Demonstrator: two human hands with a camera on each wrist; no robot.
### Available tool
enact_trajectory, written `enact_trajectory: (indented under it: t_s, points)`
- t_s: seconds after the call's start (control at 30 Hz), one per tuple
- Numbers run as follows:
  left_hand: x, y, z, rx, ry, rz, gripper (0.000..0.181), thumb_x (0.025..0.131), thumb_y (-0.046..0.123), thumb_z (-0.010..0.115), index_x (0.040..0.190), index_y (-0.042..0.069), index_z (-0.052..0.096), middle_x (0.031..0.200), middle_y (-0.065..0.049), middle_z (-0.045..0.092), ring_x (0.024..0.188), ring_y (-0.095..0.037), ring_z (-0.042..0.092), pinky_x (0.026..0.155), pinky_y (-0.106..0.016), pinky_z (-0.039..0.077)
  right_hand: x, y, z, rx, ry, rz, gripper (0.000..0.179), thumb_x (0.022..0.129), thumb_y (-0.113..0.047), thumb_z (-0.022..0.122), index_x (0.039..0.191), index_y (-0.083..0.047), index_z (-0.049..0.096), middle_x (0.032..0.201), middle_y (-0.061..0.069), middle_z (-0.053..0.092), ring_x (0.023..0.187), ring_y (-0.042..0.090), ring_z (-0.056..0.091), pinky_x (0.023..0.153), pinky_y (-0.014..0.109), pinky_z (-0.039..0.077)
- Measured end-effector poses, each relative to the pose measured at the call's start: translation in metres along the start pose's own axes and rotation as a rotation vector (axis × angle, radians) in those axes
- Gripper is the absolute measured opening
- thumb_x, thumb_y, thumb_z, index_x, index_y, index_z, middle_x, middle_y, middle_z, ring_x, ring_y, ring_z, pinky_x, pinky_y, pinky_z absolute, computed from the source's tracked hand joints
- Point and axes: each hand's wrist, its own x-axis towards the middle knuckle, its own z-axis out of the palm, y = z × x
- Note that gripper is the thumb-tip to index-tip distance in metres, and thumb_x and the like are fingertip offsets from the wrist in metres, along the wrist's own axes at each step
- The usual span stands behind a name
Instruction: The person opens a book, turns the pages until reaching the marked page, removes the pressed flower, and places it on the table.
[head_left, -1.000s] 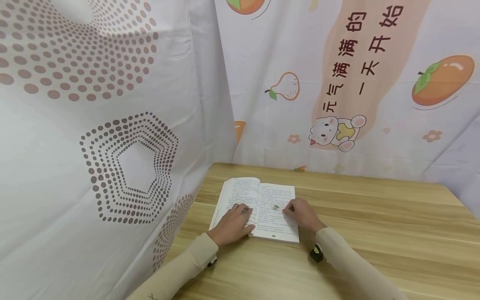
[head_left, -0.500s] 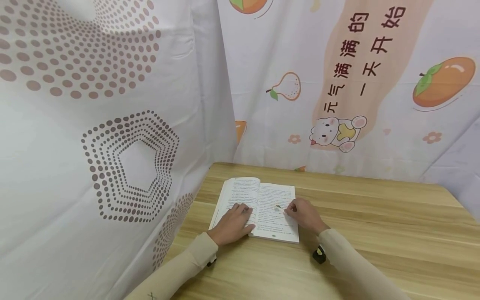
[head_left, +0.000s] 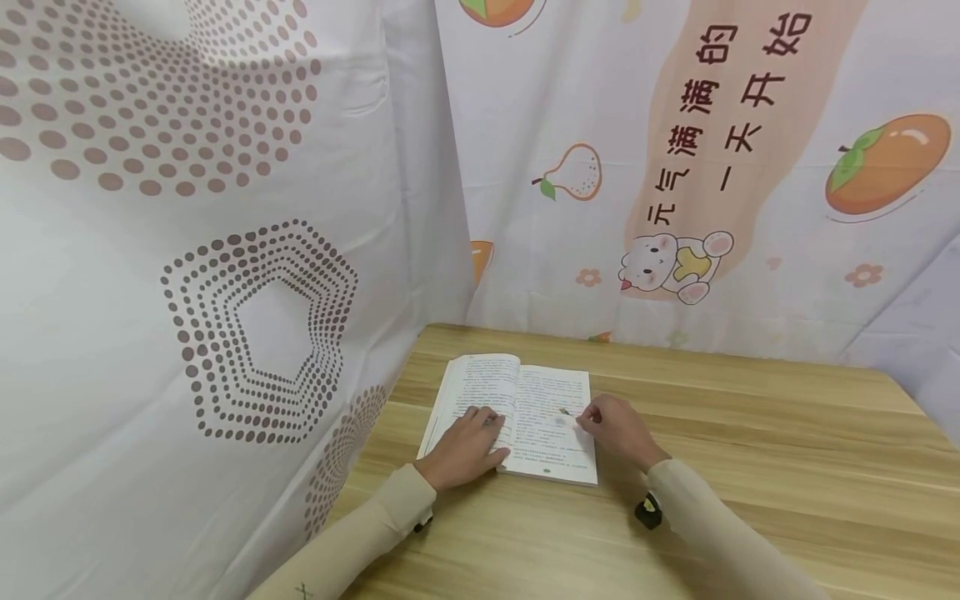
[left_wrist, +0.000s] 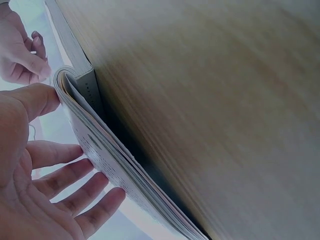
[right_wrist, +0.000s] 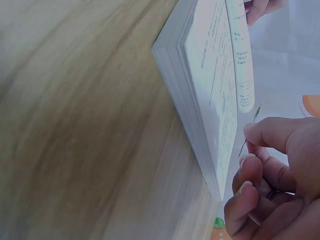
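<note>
An open book (head_left: 543, 450) with printed pages lies on the wooden table. My left hand (head_left: 467, 448) rests on its left page, fingers spread and thumb near the lower inner edge; the left wrist view shows the fingertips (left_wrist: 114, 197) touching the page. Over the right page, my right hand (head_left: 617, 427) pinches a thin stalk-like stick (right_wrist: 257, 112) with a darker, rough-looking tip. Thumb and forefinger hold it, while the other fingers curl loosely below. Its tip points left over the print in the head view. What exactly it is cannot be told.
The wooden table (head_left: 750, 433) stretches to the right of the book. A dotted white curtain (head_left: 225, 333) hangs close on the left, and a fruit-printed cloth (head_left: 525, 208) hangs behind the table's far edge.
My right hand has shifted a little to the right across the right page, carrying the thin stick with it. The left hand and the book stay practically in place.
</note>
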Motion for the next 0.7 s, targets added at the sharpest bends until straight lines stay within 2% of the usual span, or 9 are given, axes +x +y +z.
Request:
enact_trajectory:
  t_s: [0.23, 0.7]
  points:
    - [0.0, 0.0, 0.001, 0.003, 0.004, 0.003, 0.055, 0.101, 0.042, 0.065, 0.135, -0.002, 0.064, 0.13, -0.013, 0.062, 0.115, -0.028, 0.058, 0.095, -0.039, 0.052, -0.007, 0.008, -0.004, -0.005, 0.011, 0.014, 0.012, 0.095, -0.014, 0.073, 0.085, -0.008, 0.069, 0.08, 0.001, 0.062, 0.072, 0.017, 0.054, 0.063, 0.031, 0.045]
    - [0.0, 0.001, 0.001, 0.004, -0.008, -0.009, 0.055, 0.101, 0.042, 0.064, 0.136, -0.001, 0.064, 0.13, -0.012, 0.062, 0.115, -0.027, 0.058, 0.095, -0.038, 0.051, -0.022, 0.023, -0.021, 0.017, 0.051, 0.0, 0.005, 0.094, -0.006, 0.067, 0.093, -0.006, 0.071, 0.087, 0.003, 0.066, 0.079, 0.019, 0.058, 0.071, 0.035, 0.05]
